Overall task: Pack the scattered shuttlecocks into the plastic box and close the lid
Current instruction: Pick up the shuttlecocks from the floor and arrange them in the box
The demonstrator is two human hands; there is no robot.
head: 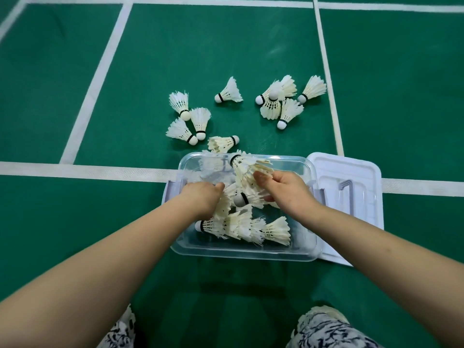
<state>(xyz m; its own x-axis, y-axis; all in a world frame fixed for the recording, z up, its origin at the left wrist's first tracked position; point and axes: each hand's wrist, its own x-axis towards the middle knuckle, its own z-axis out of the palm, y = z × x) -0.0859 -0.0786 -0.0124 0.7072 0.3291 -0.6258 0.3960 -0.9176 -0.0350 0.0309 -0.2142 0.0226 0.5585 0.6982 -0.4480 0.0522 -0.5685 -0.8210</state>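
A clear plastic box (pixel 251 253) sits open on the green court floor with several white shuttlecocks (pixel 241 226) lying in it. Both hands are inside the box. My right hand (pixel 288 190) is closed on the feathers of a shuttlecock (pixel 244 164) whose cork points toward the far rim. My left hand (pixel 203 197) reaches down among the shuttlecocks, its fingers hidden, gripping feathers (pixel 222 207). Beyond the box, several shuttlecocks lie scattered: a left cluster (pixel 188 121), one (pixel 229 92) alone, a right cluster (pixel 281 101), and one (pixel 222 143) near the far rim.
The white lid (pixel 351 172) lies flat on the floor, touching the box's right side. White court lines (pixel 88 169) cross the green floor. My patterned trouser knees (pixel 326 327) show at the bottom edge.
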